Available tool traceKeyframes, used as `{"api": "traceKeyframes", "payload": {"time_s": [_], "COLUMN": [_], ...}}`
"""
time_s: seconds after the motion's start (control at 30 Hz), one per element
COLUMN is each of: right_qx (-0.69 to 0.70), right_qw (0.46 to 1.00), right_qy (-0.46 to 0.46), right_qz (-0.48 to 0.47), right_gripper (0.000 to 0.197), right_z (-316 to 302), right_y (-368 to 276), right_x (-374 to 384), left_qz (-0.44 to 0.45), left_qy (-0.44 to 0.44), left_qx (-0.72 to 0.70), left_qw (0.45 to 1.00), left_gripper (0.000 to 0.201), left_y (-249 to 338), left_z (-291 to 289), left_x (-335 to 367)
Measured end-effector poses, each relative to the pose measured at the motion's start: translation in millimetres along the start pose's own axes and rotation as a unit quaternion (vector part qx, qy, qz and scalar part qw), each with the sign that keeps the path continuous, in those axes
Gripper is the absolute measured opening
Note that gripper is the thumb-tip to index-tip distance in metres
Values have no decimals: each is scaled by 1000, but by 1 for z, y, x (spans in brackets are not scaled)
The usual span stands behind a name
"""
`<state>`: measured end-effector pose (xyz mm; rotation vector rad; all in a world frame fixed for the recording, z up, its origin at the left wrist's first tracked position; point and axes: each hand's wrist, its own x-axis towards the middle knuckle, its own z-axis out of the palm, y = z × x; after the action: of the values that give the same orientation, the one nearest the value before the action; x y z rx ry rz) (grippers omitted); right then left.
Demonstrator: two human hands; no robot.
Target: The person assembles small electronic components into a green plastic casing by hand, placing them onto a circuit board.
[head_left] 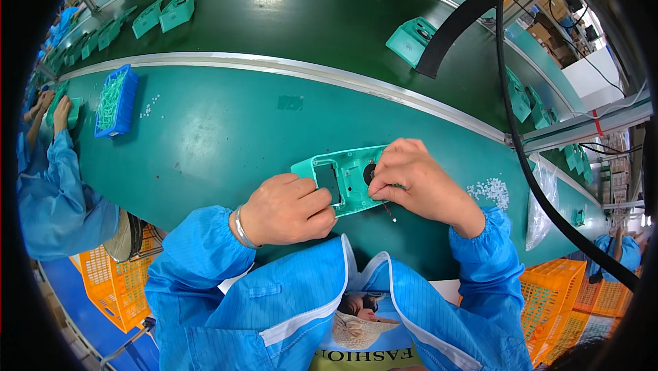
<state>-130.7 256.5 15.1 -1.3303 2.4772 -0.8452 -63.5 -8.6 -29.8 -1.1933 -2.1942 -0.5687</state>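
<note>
A turquoise-green plastic housing (354,180), its hollow inside facing up, sits between my two hands above the table. My left hand (291,210) is closed on its left end, near a rectangular opening. My right hand (415,182) has its fingers pinched at the right end, on a round black part (369,173) that looks like a small speaker. The fingers partly cover this part. A thin dark and red wire with a small white connector (393,219) hangs over the housing's near edge, below my right thumb.
Small white pieces (489,193) lie right of my right hand, beside a clear plastic bag (541,203). A blue bin (116,102) of green parts stands left, near a co-worker's hands (62,112). More green housings (179,9) rest beyond the metal rail. A black cable (524,158) hangs at right.
</note>
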Motion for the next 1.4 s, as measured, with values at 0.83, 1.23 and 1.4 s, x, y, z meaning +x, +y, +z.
{"api": "traceKeyframes", "payload": {"time_s": [0.83,1.23,1.4], "right_qx": [70,104,88], "right_qw": [978,981,986], "right_qy": [186,154,136], "right_qz": [-65,-60,-47], "right_gripper": [9,9,7], "right_z": [57,61,58], "right_y": [3,13,3], "right_x": [-44,-55,-46], "left_qz": [-134,-233,-373], "left_qy": [81,59,47], "left_qx": [156,183,328], "left_qw": [975,953,867], "left_gripper": [20,35,47], "left_y": [-119,-181,-261], "left_z": [10,96,38], "left_x": [68,138,86]}}
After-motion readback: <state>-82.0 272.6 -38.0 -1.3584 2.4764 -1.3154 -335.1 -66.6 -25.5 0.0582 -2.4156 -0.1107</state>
